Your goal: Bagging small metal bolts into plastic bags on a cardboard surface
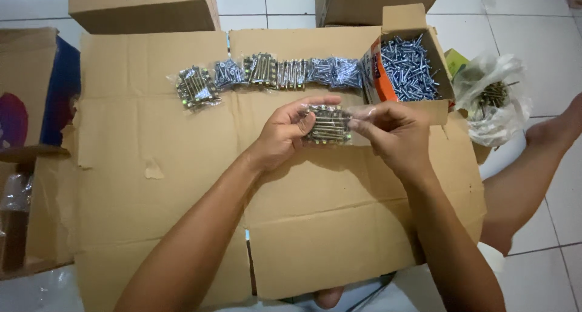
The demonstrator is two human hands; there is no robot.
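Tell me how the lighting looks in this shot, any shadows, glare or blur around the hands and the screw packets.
Head view: soft, even light; the left hand and right hand cast faint shadows on the flattened cardboard. The clear packet of screws they hold shows slight glare and looks a little soft. The open box of silver screws glints. Edges bow slightly, as with a wide lens.
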